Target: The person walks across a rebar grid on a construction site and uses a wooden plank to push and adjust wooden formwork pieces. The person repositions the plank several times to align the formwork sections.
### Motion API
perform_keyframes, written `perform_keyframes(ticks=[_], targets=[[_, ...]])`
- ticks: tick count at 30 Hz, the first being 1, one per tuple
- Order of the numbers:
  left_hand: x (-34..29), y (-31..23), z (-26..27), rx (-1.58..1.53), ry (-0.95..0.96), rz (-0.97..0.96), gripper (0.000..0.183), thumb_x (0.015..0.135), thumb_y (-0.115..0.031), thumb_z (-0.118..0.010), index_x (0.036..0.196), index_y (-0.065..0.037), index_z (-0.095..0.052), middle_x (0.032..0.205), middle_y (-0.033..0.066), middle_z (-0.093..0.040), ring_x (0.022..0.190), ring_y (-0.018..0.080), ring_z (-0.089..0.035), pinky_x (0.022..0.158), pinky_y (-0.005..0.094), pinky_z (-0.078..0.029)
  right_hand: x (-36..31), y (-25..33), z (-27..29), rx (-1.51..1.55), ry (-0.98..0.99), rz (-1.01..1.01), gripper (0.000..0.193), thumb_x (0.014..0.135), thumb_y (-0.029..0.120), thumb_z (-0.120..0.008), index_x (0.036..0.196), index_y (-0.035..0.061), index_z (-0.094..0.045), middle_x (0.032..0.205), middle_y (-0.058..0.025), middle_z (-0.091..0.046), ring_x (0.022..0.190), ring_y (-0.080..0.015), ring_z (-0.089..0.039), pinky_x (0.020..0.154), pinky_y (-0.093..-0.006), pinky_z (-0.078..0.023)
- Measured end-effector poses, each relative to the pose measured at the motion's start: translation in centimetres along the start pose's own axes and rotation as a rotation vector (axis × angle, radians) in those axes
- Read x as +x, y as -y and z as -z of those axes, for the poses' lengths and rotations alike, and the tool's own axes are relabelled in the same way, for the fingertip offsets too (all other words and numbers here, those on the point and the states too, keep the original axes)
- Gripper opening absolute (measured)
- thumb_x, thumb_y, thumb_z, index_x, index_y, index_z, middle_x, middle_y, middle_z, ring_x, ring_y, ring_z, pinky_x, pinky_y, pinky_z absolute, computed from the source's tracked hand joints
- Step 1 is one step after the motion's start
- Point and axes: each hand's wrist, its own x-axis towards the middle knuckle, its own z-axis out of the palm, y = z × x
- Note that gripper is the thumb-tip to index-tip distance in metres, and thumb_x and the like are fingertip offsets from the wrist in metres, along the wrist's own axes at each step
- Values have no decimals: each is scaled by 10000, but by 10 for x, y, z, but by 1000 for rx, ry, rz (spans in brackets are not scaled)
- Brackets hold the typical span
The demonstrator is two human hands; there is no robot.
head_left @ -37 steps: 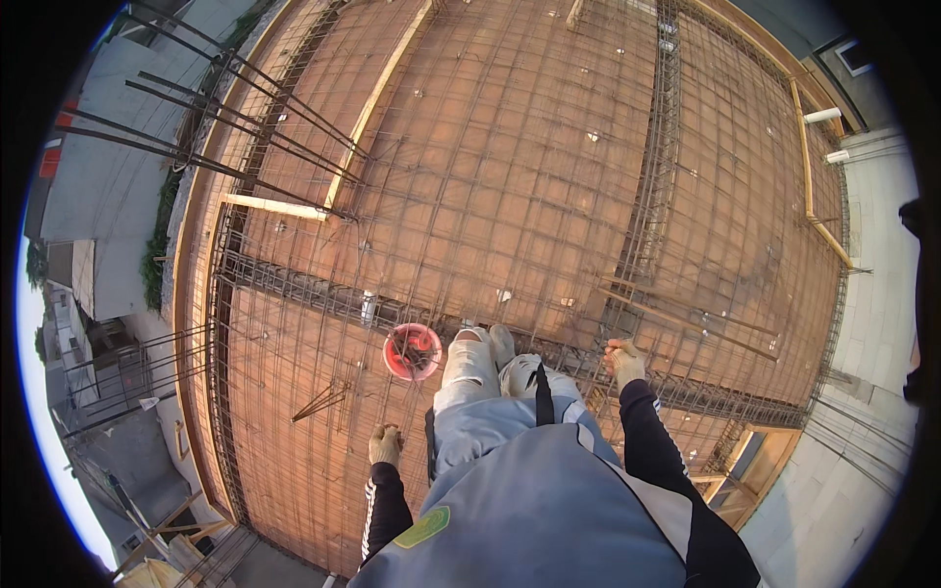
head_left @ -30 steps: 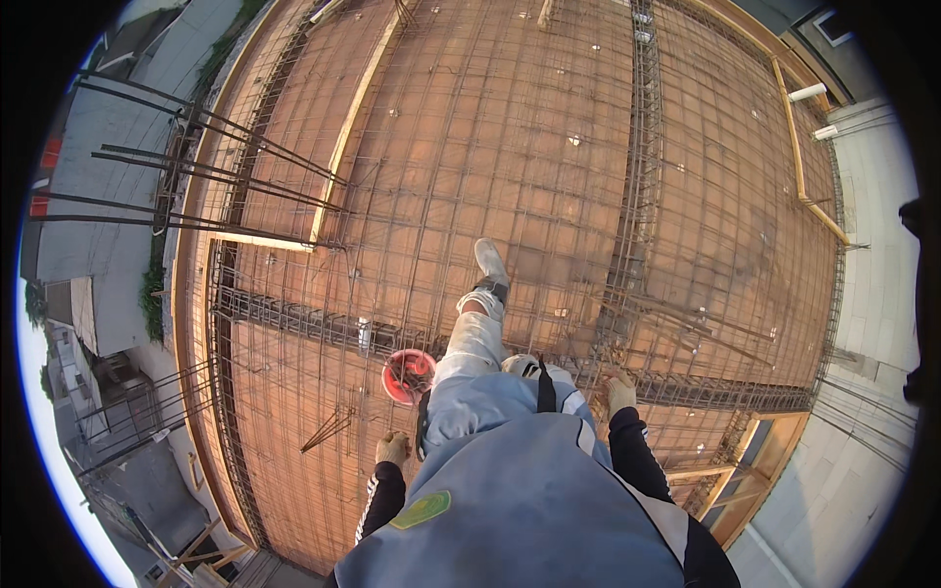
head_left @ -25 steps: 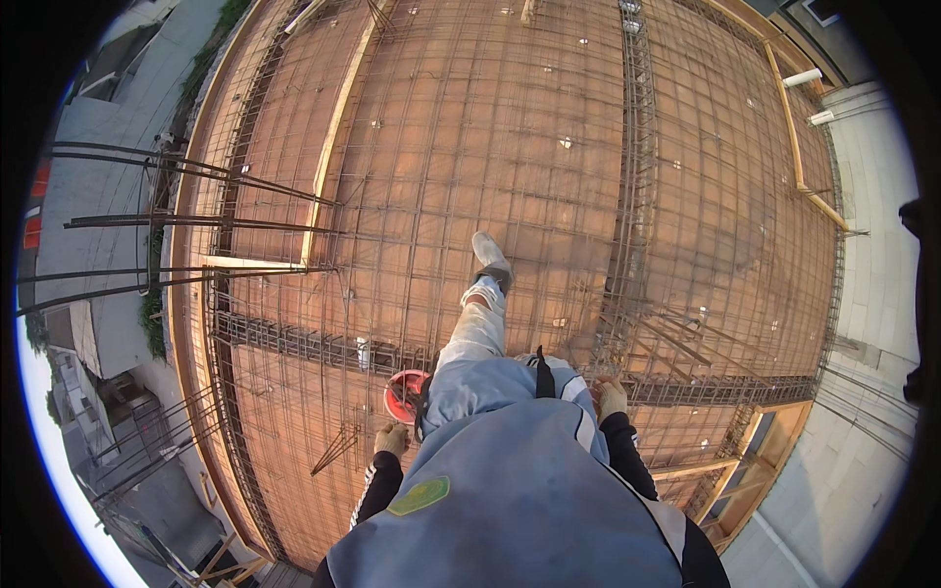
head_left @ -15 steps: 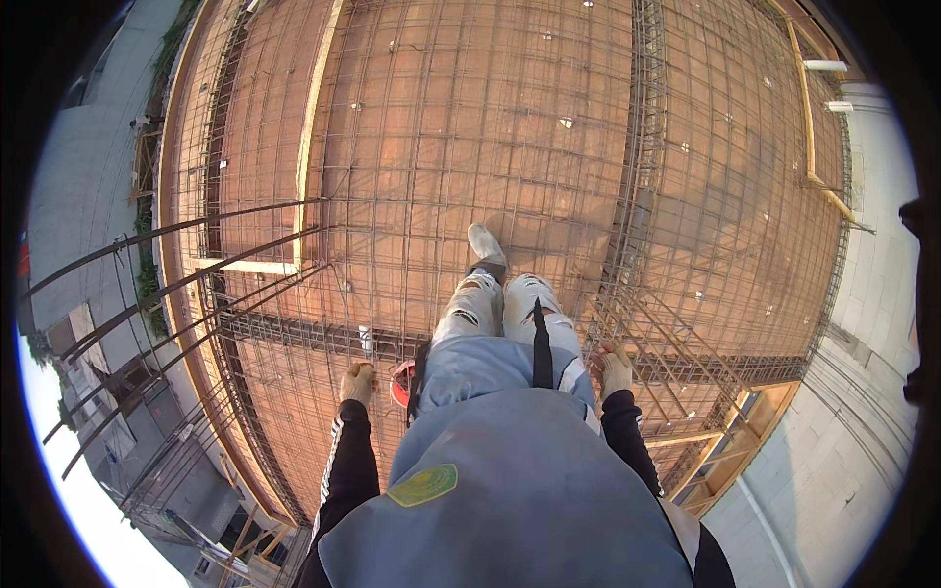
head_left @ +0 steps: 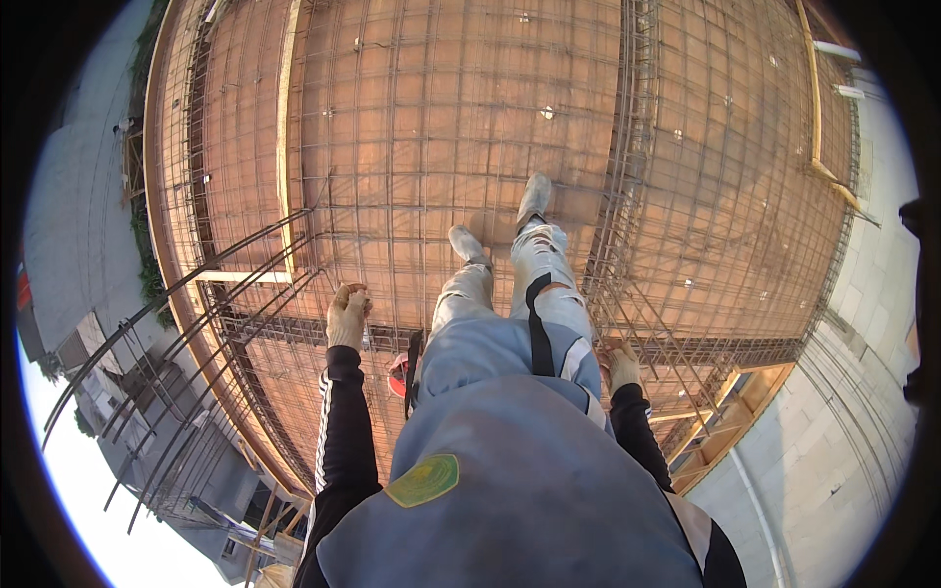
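My left hand (head_left: 346, 316), in a pale work glove, is raised at the left of my body with its fingers curled in and nothing showing between them. It hangs above the rebar mesh (head_left: 441, 108), near the inner ends of several long rebars (head_left: 235, 257). My right hand (head_left: 621, 366), gloved too, is low by my right hip. Its fingers are curled toward my leg, and what they hold, if anything, is hidden. A red object (head_left: 398, 374), partly covered by my clothing, sits at my left hip. My light boots (head_left: 533, 199) stand on the mesh, the right one farther forward.
Reddish formwork boards lie under the mesh. A dense rebar beam cage (head_left: 627, 147) runs away at the right, and another crosses behind my feet. Timber strips (head_left: 285, 147) lie at the left. A wood-framed opening (head_left: 735, 421) is at the lower right. Grey block wall (head_left: 814, 441) stands beyond.
My right foot has stepped forward past the left. My left hand has swung up and forward, while my right hand has shifted slightly down. The mesh has slid a little in view.
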Motion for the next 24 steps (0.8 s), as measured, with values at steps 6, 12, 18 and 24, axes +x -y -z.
perform_keyframes(ticks=[6, 12, 18, 24], targets=[[-34, 6, -68, 297, 115, 188, 168, 973, -189, -617, 1028, -37, -662, 804, 11, -622, 715, 92, -577, 646, 263, -473, 38, 102, 13, 38, 35, 62, 258, 979, 44, -524, 1195, 37, -665, 964, -10, -641, 826, -138, -653, 650, -261, -526], [-21, -20, -115, 178, 79, 270, 208, 973, -188, -607, 1096, -26, -651, 821, 8, -609, 714, 112, -582, 680, 282, -507, 48, 164, 23, -20, -38, -15, 264, 978, 56, -518, 1206, 70, -651, 960, 27, -644, 803, -128, -662, 613, -260, -516], [16, -71, -154, 54, 61, 227, 215, 1008, -194, -613, 1115, -16, -666, 858, 36, -661, 731, 124, -619, 658, 274, -502, 59, 207, 35, 51, -36, -50, 246, 979, 77, -538, 1199, 61, -647, 966, -4, -634, 743, -123, -612, 614, -288, -521], [43, -81, -186, -129, 1, 231, 171, 989, -183, -612, 1078, -49, -669, 851, 38, -671, 697, 122, -622, 616, 278, -493, 84, 301, 35, 11, 26, 54, 271, 1041, 187, -546, 1275, 75, -623, 981, -12, -645, 726, -133, -615, 579, -309, -484]])
